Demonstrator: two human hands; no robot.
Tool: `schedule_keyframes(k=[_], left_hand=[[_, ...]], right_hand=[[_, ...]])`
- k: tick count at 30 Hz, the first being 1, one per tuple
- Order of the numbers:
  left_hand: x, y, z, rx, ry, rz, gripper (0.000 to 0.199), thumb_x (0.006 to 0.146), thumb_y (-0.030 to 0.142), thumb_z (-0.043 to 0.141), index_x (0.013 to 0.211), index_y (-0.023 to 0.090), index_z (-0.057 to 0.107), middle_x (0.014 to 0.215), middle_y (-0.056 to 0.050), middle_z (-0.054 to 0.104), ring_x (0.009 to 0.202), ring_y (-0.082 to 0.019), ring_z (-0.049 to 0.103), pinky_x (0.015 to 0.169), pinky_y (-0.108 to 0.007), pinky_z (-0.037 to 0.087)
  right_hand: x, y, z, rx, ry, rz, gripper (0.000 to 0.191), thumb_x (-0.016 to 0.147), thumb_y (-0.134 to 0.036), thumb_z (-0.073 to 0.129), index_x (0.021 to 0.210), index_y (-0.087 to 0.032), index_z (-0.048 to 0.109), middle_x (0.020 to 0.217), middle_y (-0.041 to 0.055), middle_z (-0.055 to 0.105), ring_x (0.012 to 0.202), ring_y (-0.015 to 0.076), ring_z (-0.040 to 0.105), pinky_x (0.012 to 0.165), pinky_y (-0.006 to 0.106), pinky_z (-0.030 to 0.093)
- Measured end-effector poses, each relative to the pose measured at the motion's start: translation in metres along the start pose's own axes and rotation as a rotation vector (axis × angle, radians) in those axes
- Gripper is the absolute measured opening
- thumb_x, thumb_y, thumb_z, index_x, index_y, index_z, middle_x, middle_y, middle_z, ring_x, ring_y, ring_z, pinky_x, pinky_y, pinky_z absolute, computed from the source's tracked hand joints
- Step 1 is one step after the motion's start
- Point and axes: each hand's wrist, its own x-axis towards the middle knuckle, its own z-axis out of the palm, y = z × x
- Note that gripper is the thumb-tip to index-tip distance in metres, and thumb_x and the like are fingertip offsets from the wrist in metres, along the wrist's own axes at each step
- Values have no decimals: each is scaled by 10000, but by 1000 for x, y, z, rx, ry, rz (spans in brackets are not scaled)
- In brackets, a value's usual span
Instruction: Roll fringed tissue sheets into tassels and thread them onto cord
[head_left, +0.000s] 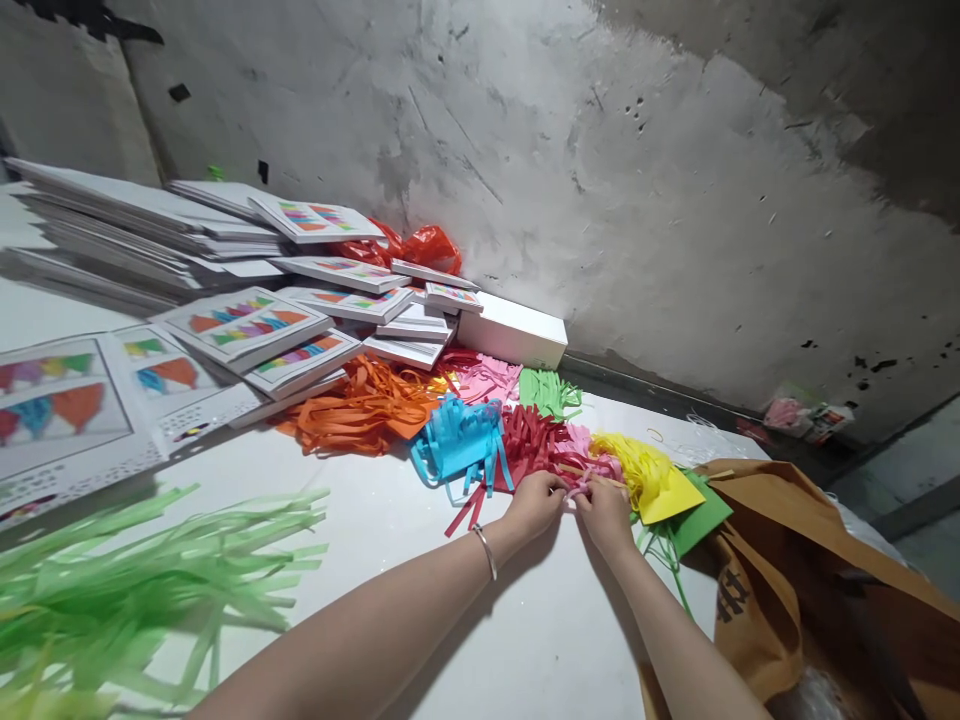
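Note:
My left hand (535, 503), with a silver bangle at the wrist, has its fingers pinched on a pink paper strip (576, 491). Close beside it, my right hand (606, 512) is also closed on the pink strip, and the fingertips of both hands nearly meet. Just beyond them lie a dark red fringe bundle (534, 440) and a pink fringe (579, 440). A blue fringed bundle (459, 445) rests to the left, and a yellow fringe (651, 475) overlaps a green sheet (701, 515) on the right.
Orange fringes (367, 405) and printed flat packs (247, 320) pile up at the left, near a white box (517, 330) against the wall. Light green strips (135, 590) lie in the left foreground. A brown bag (810, 560) takes up the right side of the white table (517, 640).

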Motion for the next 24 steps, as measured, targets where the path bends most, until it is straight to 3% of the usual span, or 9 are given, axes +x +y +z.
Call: schedule_keyframes(k=[8,16,24], left_hand=[[3,-5,5,-9,-57,11,238,974,337,619,1108,144,655,1088,-66,686,936,-200,677,841,-406,578],[4,-11,8,26,-108,23,255,973,343,620,1129,143,647,1093,-68,682,924,-199,677,821,-398,583],[3,-9,7,44,-100,34,253,973,344,620,1123,142,649,1083,-65,684,911,-195,678,811,-390,585]], right_hand=[[1,25,7,430,-88,87,280,948,-395,644,1091,-154,656,1085,37,674,910,180,667,790,351,573],[-2,36,7,826,-186,180,273,953,-374,646,1109,-149,642,1089,44,669,924,178,669,804,365,577],[-6,40,-1,1000,-202,228,283,947,-350,655,1159,-163,634,1200,65,646,1018,200,655,866,400,566]])
